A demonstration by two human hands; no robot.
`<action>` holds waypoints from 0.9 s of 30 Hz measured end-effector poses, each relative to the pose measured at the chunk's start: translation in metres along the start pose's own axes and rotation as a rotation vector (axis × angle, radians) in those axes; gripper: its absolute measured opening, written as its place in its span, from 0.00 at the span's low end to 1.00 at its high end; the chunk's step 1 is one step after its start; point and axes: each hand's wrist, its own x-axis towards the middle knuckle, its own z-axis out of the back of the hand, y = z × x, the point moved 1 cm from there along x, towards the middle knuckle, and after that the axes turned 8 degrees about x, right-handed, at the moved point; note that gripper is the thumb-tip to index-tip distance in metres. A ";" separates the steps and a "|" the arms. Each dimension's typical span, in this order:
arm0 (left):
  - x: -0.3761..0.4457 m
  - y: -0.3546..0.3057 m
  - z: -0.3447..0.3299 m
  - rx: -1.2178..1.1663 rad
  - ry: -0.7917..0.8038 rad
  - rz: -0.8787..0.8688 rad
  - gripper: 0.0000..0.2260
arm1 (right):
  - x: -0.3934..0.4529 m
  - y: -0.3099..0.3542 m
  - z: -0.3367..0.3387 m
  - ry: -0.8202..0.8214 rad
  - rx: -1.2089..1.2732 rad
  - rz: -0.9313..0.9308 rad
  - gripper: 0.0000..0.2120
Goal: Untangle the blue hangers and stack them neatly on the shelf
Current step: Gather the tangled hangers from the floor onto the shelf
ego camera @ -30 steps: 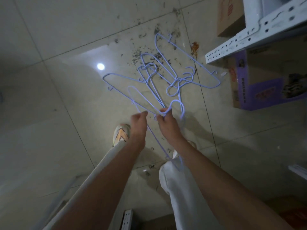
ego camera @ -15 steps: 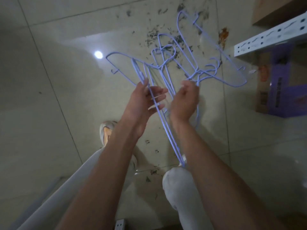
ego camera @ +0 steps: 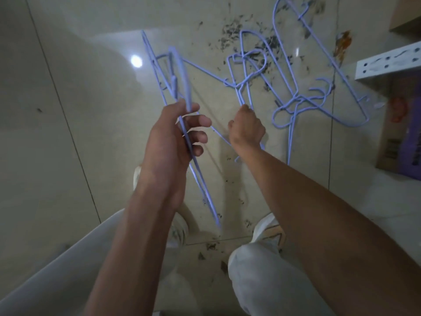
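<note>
Head view looks down past both forearms at a tiled floor [ego camera: 68, 156], where the left hand [ego camera: 173, 137] is closed around a few blue hangers [ego camera: 180, 87] held edge-on, their long wires running from above the fingers down toward the person's knee. The right hand [ego camera: 247, 130] is curled shut on a wire of the tangled hangers [ego camera: 291, 92], a knot of loops and hooks that spreads away to the right, partly lifted and seemingly partly resting on the floor. The shelf [ego camera: 387, 65] shows only as a pale perforated rail at the right edge, with a cardboard box [ego camera: 398, 142] under it, so none of the hangers are stacked yet. The main risk, judging from the crossed hooks in the middle of the knot, is that a straight pull with the right hand would tighten the snarl instead of freeing one hanger, or drag the whole bundle along. A wire links the two groups, so tugging them apart could wrench the held set out of the left hand's loose-looking grip. Thin wire could also bend if forced. Dark debris [ego camera: 239, 33] on the tiles may be picked up by anything dragged across it.
</note>
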 end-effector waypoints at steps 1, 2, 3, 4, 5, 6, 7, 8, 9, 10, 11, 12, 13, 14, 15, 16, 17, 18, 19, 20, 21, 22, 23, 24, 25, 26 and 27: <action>-0.001 0.000 0.004 -0.013 -0.005 0.012 0.11 | 0.001 0.000 0.001 -0.038 -0.008 -0.010 0.17; -0.003 0.000 0.007 -0.030 -0.010 0.014 0.11 | 0.002 0.000 0.003 -0.074 -0.003 -0.014 0.19; -0.006 0.002 0.011 -0.050 -0.011 0.008 0.11 | 0.004 0.000 0.006 -0.094 0.006 -0.023 0.21; -0.008 0.004 0.015 -0.065 -0.009 -0.003 0.12 | 0.006 -0.002 0.010 -0.087 0.009 -0.034 0.21; -0.010 0.006 0.019 -0.072 -0.008 -0.015 0.12 | 0.009 -0.003 0.012 -0.060 -0.004 -0.041 0.19; -0.011 0.008 0.021 -0.073 -0.010 -0.024 0.12 | 0.012 -0.005 0.014 -0.026 -0.031 -0.037 0.16; -0.012 0.010 0.022 -0.072 -0.015 -0.024 0.13 | 0.014 -0.006 0.015 0.006 -0.061 -0.020 0.14; -0.011 0.012 0.022 -0.073 -0.025 -0.013 0.13 | 0.014 -0.006 0.016 0.035 -0.084 0.016 0.12; -0.011 0.014 0.021 -0.076 -0.039 0.002 0.13 | 0.010 -0.005 0.016 0.067 -0.091 0.059 0.11; -0.011 0.016 0.020 -0.077 -0.053 0.014 0.12 | 0.005 -0.003 0.016 0.103 -0.080 0.101 0.11; -0.013 0.017 0.018 -0.076 -0.068 0.021 0.11 | -0.004 0.001 0.017 0.145 -0.056 0.130 0.11; -0.016 0.016 0.018 -0.075 -0.086 0.025 0.10 | -0.015 0.007 0.019 0.195 -0.001 0.138 0.10; -0.023 0.014 0.018 -0.077 -0.109 0.025 0.10 | -0.029 0.014 0.021 0.255 0.125 0.109 0.08; -0.032 0.010 0.018 -0.081 -0.132 0.022 0.09 | -0.044 0.022 0.025 0.336 0.334 0.033 0.06; -0.043 0.005 0.017 -0.086 -0.152 0.016 0.09 | -0.060 0.030 0.032 0.413 0.575 -0.061 0.05; -0.057 -0.002 0.017 -0.093 -0.166 0.011 0.09 | -0.076 0.039 0.042 0.455 0.784 -0.143 0.05; -0.073 -0.011 0.016 -0.099 -0.172 0.007 0.09 | -0.092 0.047 0.057 0.462 0.926 -0.191 0.05; -0.089 -0.021 0.016 -0.099 -0.171 0.005 0.08 | -0.107 0.055 0.074 0.450 1.020 -0.220 0.05; -0.106 -0.032 0.016 -0.085 -0.166 0.003 0.08 | -0.123 0.061 0.096 0.429 1.087 -0.243 0.04; -0.121 -0.045 0.017 -0.055 -0.162 0.004 0.08 | -0.139 0.069 0.121 0.413 1.132 -0.262 0.04; -0.136 -0.060 0.020 -0.010 -0.159 0.014 0.08 | -0.154 0.075 0.148 0.408 1.146 -0.270 0.04; -0.152 -0.076 0.025 0.043 -0.154 0.035 0.08 | -0.169 0.079 0.177 0.411 1.129 -0.272 0.04; -0.168 -0.093 0.030 0.091 -0.142 0.060 0.08 | -0.183 0.083 0.208 0.418 1.099 -0.278 0.05; -0.186 -0.112 0.034 0.126 -0.124 0.088 0.09 | -0.197 0.086 0.242 0.423 1.082 -0.294 0.06; -0.204 -0.130 0.037 0.149 -0.105 0.113 0.10 | -0.212 0.089 0.277 0.416 1.093 -0.318 0.06; -0.224 -0.150 0.039 0.174 -0.088 0.124 0.10 | -0.226 0.092 0.315 0.396 1.117 -0.340 0.07; -0.245 -0.170 0.039 0.205 -0.075 0.123 0.11 | -0.242 0.095 0.353 0.364 1.133 -0.353 0.08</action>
